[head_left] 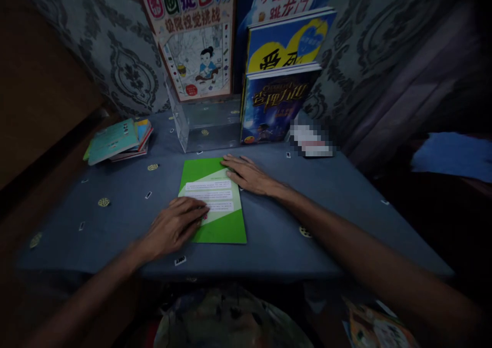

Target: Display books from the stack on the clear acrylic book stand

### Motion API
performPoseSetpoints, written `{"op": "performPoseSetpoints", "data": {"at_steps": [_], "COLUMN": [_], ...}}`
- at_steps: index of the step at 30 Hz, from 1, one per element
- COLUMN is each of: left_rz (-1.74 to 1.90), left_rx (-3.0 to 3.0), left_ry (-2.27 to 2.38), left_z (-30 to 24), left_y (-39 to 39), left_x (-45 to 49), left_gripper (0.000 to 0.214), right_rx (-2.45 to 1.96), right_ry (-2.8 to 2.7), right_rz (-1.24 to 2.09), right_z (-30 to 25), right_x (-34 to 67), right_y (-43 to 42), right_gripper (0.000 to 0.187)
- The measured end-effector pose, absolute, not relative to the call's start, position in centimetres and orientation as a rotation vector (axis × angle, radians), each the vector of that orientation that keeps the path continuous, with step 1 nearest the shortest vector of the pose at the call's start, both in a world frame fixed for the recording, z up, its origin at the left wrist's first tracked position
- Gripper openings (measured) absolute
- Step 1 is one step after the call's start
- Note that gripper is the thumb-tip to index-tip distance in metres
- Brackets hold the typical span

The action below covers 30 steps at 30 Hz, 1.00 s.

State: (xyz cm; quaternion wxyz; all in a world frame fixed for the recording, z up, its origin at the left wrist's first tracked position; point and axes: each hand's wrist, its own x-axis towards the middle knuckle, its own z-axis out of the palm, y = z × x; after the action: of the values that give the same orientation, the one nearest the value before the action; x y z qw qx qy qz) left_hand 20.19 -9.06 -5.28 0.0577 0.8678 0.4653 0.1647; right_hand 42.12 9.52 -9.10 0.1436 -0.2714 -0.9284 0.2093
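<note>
A thin green book [223,230] lies flat on the table near its front edge, with a pale band of printed text that looks upside down from here. Flat across its lower left part rests my left hand [172,225], fingers stretched toward the text. My right hand [249,175] lies on the book's upper right edge, its fingers extended over the corner. Neither hand grips anything that I can see.
Behind the book stands a clear plastic rack [207,132] holding a large picture book [196,40] and several upright books [274,104]. A small stack of books [115,140] lies at the left. A blurred-out item [312,139] sits right of the rack. Patterned curtains hang behind.
</note>
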Motion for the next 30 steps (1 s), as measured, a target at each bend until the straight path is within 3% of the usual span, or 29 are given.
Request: {"op": "performPoseSetpoints", "data": {"at_steps": [9,17,24,30], "left_rz": [0.407,0.365,0.269,0.391], "left_rx": [2.684,2.65,2.684,2.608], "left_ry": [1.332,1.105,1.223,1.387], "left_z": [-6.0,-4.5,-5.1,-5.6], "left_y": [-0.9,-8.2,-12.4,-14.1], "left_x": [25.0,26.4,26.1,24.7], "left_gripper": [0.038,0.038,0.044,0.046], "right_rx": [-0.74,-0.722,-0.778,-0.861], "right_ry": [-2.588,-2.651,-2.682,-2.691], "right_rz": [0.739,0.652,0.564,0.371], "right_z": [-9.7,-9.3,-8.6,-8.1], "right_x": [42.5,42.6,42.3,41.5], "right_y": [10.5,10.1,9.0,7.0], "right_gripper": [0.051,0.054,0.054,0.046]}}
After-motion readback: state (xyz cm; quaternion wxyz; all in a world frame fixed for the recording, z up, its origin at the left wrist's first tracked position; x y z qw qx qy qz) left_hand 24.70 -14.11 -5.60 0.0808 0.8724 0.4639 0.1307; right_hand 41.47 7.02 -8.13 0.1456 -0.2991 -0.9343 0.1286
